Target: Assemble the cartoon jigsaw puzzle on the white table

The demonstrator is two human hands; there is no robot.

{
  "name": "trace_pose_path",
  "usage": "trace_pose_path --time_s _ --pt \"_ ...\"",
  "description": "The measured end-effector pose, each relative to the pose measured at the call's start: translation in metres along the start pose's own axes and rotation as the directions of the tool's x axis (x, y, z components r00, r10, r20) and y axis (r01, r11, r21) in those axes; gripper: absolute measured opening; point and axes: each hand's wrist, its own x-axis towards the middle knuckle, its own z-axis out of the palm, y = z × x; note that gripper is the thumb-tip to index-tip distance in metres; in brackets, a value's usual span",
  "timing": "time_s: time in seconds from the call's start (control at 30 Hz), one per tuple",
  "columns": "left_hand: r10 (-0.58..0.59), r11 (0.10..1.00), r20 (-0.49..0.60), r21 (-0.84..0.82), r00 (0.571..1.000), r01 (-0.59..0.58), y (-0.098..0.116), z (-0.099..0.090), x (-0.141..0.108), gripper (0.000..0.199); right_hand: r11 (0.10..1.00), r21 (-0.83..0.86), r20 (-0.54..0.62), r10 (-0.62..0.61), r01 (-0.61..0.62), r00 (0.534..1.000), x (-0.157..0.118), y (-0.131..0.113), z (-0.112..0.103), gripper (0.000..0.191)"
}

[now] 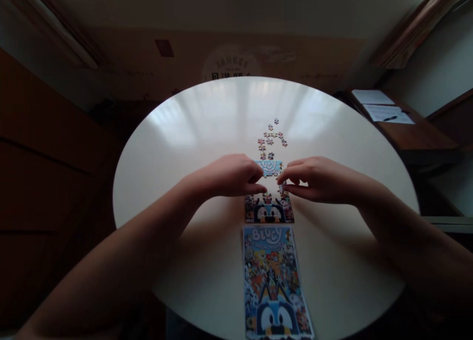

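On the white oval table lies a partly joined puzzle (269, 213), its top strip bearing blue lettering and its lower part a blue dog face, with white table showing between. My left hand (242, 175) rests over its left side, fingers curled and thumb stretched toward the middle; whether it holds anything is hidden. At the right edge is my right hand (308, 178), thumb and fingers bent around a small puzzle piece (281, 186). Below the puzzle lies a printed reference picture (275, 281) with the same dog face. Loose puzzle pieces (270, 142) are scattered beyond the top strip.
The round-edged white table (155, 182) reflects window light. At the right stands a wooden desk (417, 135) with papers (388, 114) and a black pen (390, 118). A wooden cabinet (44, 182) is at the left, and a wall with lettering stands behind.
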Motion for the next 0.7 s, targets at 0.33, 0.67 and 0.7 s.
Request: trace_pose_path --time_s 0.33,0.67,0.7 --pt "-0.019 0.999 -0.047 0.044 0.999 0.021 0.006 0.01 0.01 0.036 0.999 0.037 0.105 -0.024 0.02 0.994 -0.005 0.017 -0.009 0.008" --pt "-0.019 0.999 -0.038 0.036 0.999 0.02 0.007 0.013 0.012 0.036 0.996 0.088 0.106 -0.036 0.026 0.994 -0.004 0.025 -0.006 0.014" --pt "-0.021 0.999 -0.034 0.035 0.999 0.022 0.008 0.013 0.012 0.037 0.995 0.095 0.109 -0.036 0.025 0.993 -0.003 0.025 -0.006 0.014"
